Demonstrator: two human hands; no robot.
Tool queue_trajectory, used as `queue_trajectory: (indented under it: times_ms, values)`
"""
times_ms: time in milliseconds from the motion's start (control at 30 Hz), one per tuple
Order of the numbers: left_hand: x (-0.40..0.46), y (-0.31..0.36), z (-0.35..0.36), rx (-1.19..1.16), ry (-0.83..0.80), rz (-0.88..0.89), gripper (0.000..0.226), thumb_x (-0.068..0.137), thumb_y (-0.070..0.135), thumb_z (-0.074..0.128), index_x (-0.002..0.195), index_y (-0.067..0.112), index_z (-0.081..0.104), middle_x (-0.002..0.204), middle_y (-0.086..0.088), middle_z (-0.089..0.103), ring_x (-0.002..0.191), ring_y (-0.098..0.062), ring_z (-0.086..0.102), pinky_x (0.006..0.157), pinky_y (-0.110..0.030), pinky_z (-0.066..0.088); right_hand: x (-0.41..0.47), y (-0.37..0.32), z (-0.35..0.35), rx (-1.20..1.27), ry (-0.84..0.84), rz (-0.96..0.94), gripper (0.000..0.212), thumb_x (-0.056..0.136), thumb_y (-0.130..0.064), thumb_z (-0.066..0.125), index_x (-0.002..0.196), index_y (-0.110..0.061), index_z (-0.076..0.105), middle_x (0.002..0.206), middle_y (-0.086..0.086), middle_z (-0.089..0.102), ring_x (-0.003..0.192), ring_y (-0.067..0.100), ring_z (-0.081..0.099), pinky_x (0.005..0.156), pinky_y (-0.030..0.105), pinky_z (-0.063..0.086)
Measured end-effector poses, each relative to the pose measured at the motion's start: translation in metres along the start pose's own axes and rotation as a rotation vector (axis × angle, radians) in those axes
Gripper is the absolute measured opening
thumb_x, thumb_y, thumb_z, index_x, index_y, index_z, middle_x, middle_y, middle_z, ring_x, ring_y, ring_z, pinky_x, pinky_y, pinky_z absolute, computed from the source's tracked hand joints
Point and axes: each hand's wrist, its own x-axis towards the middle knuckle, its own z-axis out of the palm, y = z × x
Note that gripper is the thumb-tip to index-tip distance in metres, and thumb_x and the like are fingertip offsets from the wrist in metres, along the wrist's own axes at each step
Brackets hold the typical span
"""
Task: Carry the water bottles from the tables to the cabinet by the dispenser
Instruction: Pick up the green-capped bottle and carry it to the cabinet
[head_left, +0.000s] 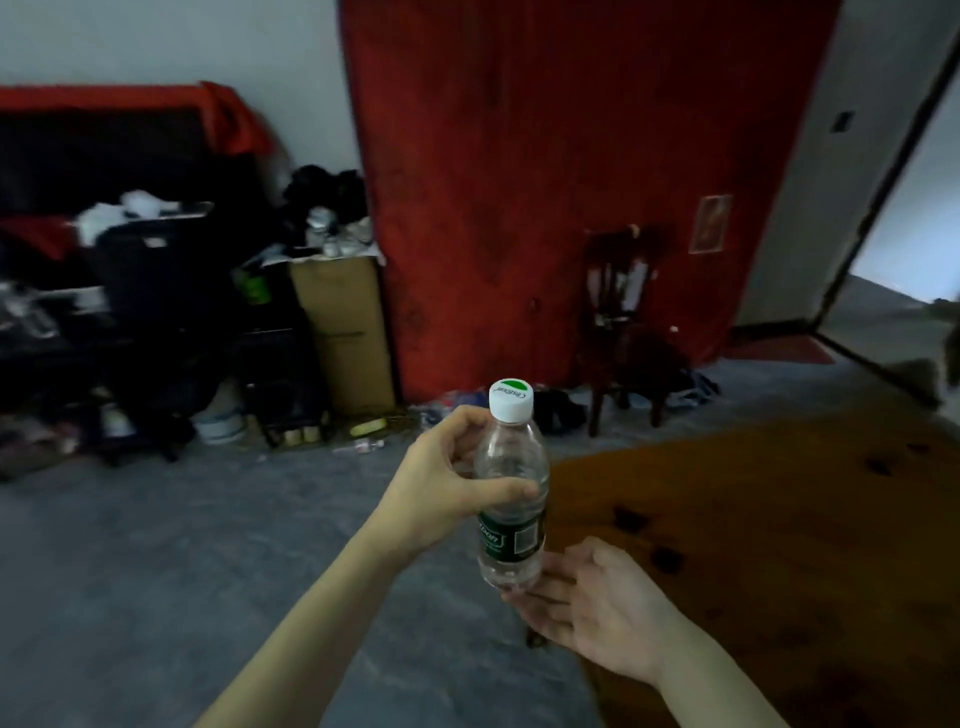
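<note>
Bottle (511, 488) upright, mid-air, over table edge, clear plastic, white cap with green patch, dark green label. Left hand (447, 480) wrapped round upper body, thumb across front, fingers curled behind neck. Right hand (587, 597) under base, palm up, fingers loosely spread, fingertips touching bottom, not closed round it. Brown wooden table (779, 519) right, below. Grey floor (156, 571) left. Red curtain (571, 182) behind, dark chair (623, 322) before it. Cardboard box (345, 332), clutter far left.
</note>
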Motion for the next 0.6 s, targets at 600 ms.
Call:
queue_trajectory:
  times_ms: [600]
  values:
    - [-0.161,-0.036,-0.236,0.030,0.453,-0.207,0.060,0.054,0.037,0.091,0.109,0.035,0.067,0.107,0.001,0.074,0.101,-0.023,0.073,0.095,-0.049,0.058,0.100,0.137,0.242,-0.182,-0.299,0.319,0.048,0.089,-0.035,0.046,0.109,0.008,0.055,0.088,0.033,0.067,0.081,0.039,0.064,0.069,0.041,0.051]
